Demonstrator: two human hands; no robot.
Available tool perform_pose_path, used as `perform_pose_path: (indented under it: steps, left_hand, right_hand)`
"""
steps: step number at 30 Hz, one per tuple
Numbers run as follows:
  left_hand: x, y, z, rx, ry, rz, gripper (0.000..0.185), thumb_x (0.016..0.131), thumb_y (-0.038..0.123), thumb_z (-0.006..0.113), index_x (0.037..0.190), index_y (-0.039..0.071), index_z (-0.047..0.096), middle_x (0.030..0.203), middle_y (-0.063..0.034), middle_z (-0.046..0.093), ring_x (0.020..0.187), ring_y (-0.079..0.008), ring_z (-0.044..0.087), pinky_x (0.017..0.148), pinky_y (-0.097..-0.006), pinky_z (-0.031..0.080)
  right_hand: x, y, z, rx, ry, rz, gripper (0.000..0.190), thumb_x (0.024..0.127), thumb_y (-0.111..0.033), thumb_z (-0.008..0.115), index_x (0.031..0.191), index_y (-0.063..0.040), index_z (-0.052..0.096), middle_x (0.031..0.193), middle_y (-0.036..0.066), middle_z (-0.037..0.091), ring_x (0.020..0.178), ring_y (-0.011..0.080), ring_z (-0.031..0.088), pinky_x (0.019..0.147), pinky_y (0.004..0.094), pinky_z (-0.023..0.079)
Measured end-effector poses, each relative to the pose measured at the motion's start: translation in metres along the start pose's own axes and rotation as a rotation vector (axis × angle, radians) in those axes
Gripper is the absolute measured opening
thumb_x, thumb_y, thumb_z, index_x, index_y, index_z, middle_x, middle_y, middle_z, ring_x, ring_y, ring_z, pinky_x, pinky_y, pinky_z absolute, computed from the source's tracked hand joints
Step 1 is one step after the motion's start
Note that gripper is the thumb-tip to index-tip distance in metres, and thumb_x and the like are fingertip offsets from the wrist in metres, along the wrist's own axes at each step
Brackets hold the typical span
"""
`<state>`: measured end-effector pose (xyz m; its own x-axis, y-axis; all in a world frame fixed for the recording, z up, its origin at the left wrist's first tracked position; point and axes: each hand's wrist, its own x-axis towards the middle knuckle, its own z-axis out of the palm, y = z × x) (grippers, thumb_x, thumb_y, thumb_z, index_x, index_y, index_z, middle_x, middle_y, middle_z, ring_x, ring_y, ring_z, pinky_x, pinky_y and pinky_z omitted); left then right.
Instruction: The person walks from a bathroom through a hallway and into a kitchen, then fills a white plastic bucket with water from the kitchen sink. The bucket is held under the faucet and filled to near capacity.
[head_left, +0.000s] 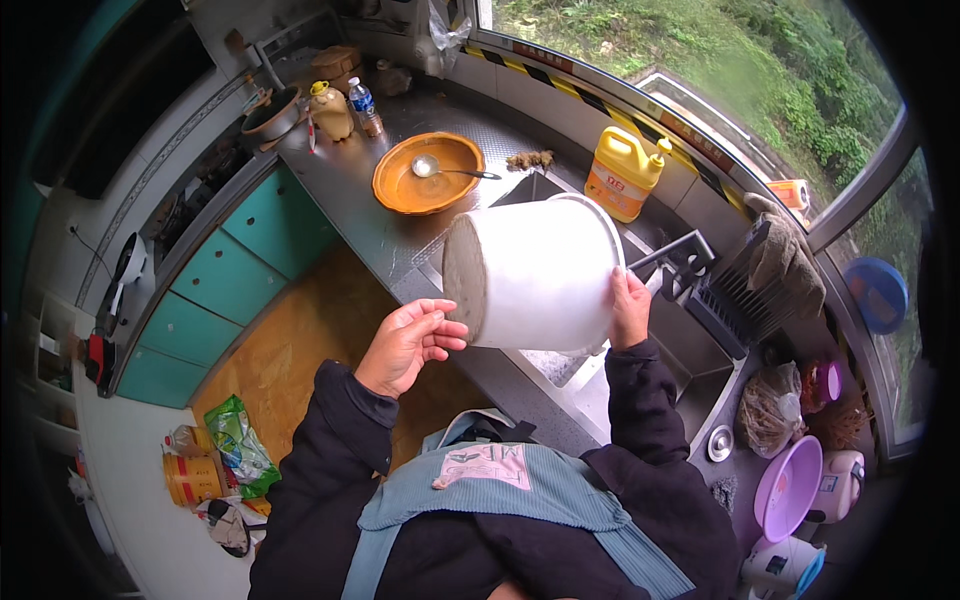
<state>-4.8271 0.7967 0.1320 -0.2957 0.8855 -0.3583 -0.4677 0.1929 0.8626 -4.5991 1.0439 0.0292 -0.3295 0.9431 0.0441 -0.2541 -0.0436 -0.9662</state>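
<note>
A white plastic bucket is tipped on its side above the sink, its mouth turned to the right. Its base faces left and looks grey and stained. My right hand grips the rim at the near side. By the lower edge of the base is my left hand, fingers loosely curled and apart; whether the fingertips touch the bucket I cannot tell. The bucket hides part of the sink and the tap.
Beyond the bucket, an orange-brown basin holds a metal ladle. A yellow detergent jug stands by the window. At right are a dark drain rack, cloth gloves and a purple basin. Bottles stand at the back left.
</note>
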Motion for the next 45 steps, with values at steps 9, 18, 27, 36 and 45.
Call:
perform_pose_path:
  steps: [9,18,27,36,45]
  left_hand:
    - [0.002,-0.013,0.001,-0.02,0.007,0.04,0.025,0.096,0.017,0.051,0.117,0.003,0.053,0.1,-0.0125,0.066,0.084,-0.0165,0.065,0.069,-0.0231,0.052]
    - [-0.005,-0.027,0.007,0.021,-0.041,0.03,0.041,0.096,0.018,0.052,0.132,0.004,0.04,0.131,-0.016,0.052,0.097,-0.0219,0.065,0.073,-0.0256,0.054]
    - [0.015,-0.057,0.024,-0.01,-0.052,-0.039,0.066,0.094,0.02,0.056,0.144,-0.002,0.019,0.14,-0.0215,0.04,0.113,-0.03,0.057,0.089,-0.0356,0.051]
    - [0.072,-0.102,0.047,-0.053,-0.032,-0.213,0.081,0.091,0.038,0.062,0.145,-0.001,0.016,0.144,-0.0227,0.027,0.121,-0.0355,0.047,0.095,-0.0452,0.046]
    - [0.112,-0.112,0.063,-0.042,0.084,-0.315,0.09,0.082,0.054,0.067,0.138,-0.003,0.024,0.129,-0.0168,0.032,0.108,-0.0323,0.05,0.086,-0.0441,0.05]
  right_hand:
    - [-0.001,-0.038,0.022,0.078,-0.118,-0.109,0.017,0.096,-0.019,0.056,0.087,-0.006,0.059,0.07,-0.004,0.053,0.061,0.005,0.047,0.057,0.0199,0.039]
    - [0.01,-0.021,0.021,0.07,-0.046,-0.131,0.01,0.093,-0.014,0.06,0.087,-0.006,0.058,0.071,-0.003,0.055,0.063,0.0046,0.049,0.058,0.019,0.04]
    - [0.004,-0.005,0.034,-0.503,-0.1,-0.443,0.014,0.081,-0.009,0.068,0.086,-0.003,0.057,0.071,0.008,0.056,0.064,0.022,0.057,0.061,0.0316,0.045]
    - [-0.028,0.015,0.037,-0.787,-0.187,-0.673,0.016,0.074,-0.006,0.067,0.083,-0.005,0.053,0.074,0.013,0.055,0.073,0.0356,0.056,0.063,0.0426,0.044]
    - [-0.053,0.048,0.031,-0.865,-0.336,-0.769,0.015,0.07,-0.005,0.065,0.078,-0.006,0.053,0.07,0.01,0.051,0.068,0.0308,0.055,0.06,0.0407,0.045]
